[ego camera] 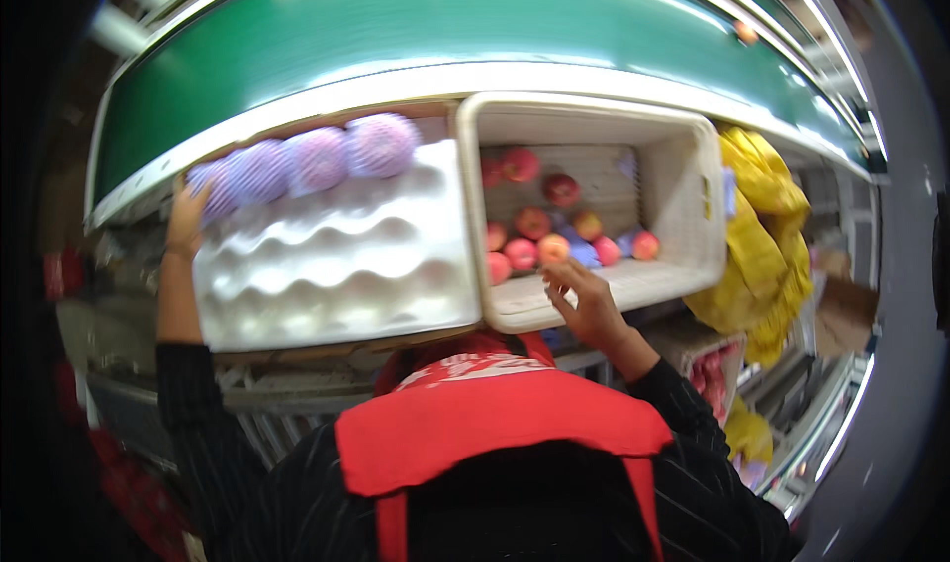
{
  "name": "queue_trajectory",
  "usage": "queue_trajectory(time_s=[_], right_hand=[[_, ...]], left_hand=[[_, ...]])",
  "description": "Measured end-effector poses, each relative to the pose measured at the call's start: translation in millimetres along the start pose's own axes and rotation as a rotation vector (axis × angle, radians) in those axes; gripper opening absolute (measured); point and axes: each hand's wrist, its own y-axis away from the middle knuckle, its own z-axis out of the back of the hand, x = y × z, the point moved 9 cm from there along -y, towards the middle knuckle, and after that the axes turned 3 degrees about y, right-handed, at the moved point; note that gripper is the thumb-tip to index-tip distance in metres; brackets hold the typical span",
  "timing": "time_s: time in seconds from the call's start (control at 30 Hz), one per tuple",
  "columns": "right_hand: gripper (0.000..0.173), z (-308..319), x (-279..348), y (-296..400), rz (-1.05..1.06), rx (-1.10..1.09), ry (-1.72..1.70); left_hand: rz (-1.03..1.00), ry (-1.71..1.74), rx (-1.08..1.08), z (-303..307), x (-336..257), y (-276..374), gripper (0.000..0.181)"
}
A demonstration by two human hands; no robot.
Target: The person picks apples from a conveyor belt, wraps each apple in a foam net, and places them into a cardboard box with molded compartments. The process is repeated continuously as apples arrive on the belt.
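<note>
My left hand (191,217) has its fingers against the leftmost fruit in a purple foam net (215,189), at the far left corner of a white moulded tray (334,254). Beside it, more netted fruits (318,160) stand in a row along the tray's far edge. The tray's other hollows show bare white. My right hand (590,302) hovers over the near rim of a whitish plastic crate (683,183), fingers curved apart and holding nothing I can see. Just past its fingertips sits a reddish-yellow apple (553,249), among several red apples (519,165) and purple foam nets (585,254).
Beyond the tray and crate runs a green conveyor belt (460,24) behind a white rail (415,80). One apple (745,32) lies at its far right. Yellow bags (753,243) hang right of the crate. Another crate (712,380) with red contents stands lower right, near a cardboard box (846,313).
</note>
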Motion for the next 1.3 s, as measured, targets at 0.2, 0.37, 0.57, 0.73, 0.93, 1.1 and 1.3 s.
queue_trajectory(time_s=[0.2, 0.37, 0.57, 0.73, 0.93, 1.1, 1.3], right_hand=[[0.021, 108, -305, 28, -0.556, -0.08, 0.261], [0.02, 89, -408, 22, -0.46, 0.278, 0.423], [0.042, 1, -348, -26, -0.455, 0.569, 0.546], [0.051, -15, -339, 4, -0.371, 0.437, 0.611], [0.045, -40, -333, 4, -0.413, 0.537, 0.746], [0.036, -2, -328, -14, -0.322, 0.332, 0.585], [0.033, 105, -164, -47, -0.306, 0.094, -0.208]], left_hand=[[-0.04, -0.144, -0.251, 59, 17, -15, 0.054], [-0.176, -0.302, -0.563, 83, -34, 41, 0.046], [-0.333, -0.421, -0.478, -97, -127, 139, 0.031], [-0.422, -0.467, -0.22, -242, -152, 146, 0.025], [-0.348, -0.179, -0.044, -322, -135, 146, 0.022], [-0.348, -0.105, 0.227, -389, -133, 167, 0.021], [-0.204, -0.159, 0.549, -469, -100, 196, 0.036]])
